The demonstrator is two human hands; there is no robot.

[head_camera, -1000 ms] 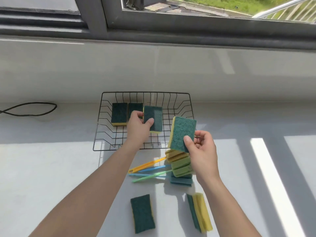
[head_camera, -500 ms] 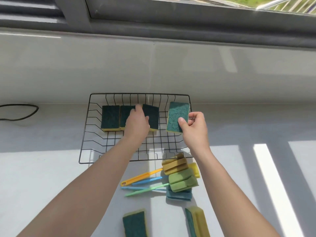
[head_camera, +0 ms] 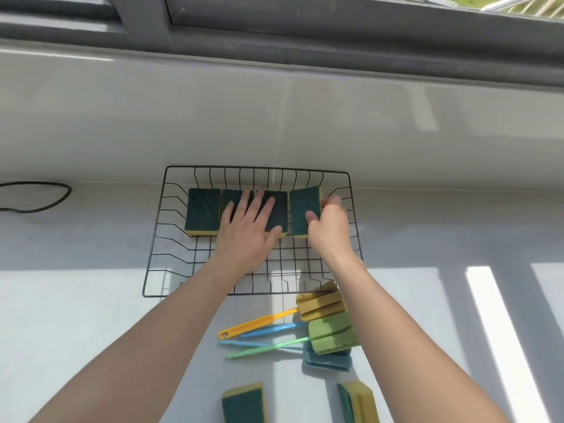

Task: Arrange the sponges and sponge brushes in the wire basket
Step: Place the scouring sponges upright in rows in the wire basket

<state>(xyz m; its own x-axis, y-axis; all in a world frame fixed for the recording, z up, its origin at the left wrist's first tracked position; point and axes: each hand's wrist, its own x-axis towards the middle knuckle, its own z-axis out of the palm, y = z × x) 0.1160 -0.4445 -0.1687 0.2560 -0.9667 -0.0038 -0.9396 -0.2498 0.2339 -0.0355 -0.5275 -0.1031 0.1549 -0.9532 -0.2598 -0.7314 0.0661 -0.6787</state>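
A black wire basket point(head_camera: 155, 239) stands on the white counter against the wall. Three green-and-yellow sponges lie in a row along its far side, the leftmost sponge point(head_camera: 203, 210) uncovered. My left hand point(head_camera: 248, 230) rests flat, fingers spread, on the second and third sponges point(head_camera: 279, 209). My right hand point(head_camera: 328, 227) grips a fourth sponge point(head_camera: 303, 209) by its right edge, at the right end of the row inside the basket. Sponge brushes point(head_camera: 331, 331) with yellow, blue and green handles lie piled in front of the basket.
Two more green-and-yellow sponges lie near the bottom edge, one flat point(head_camera: 244, 404) and one on its side point(head_camera: 358, 403). A black cable point(head_camera: 45, 196) loops at the far left. A window frame point(head_camera: 305, 41) runs above the wall ledge.
My right hand carried the fourth sponge from above the brushes into the basket, beside the third sponge. My left hand shifted from gripping the third sponge to lying flat on it.
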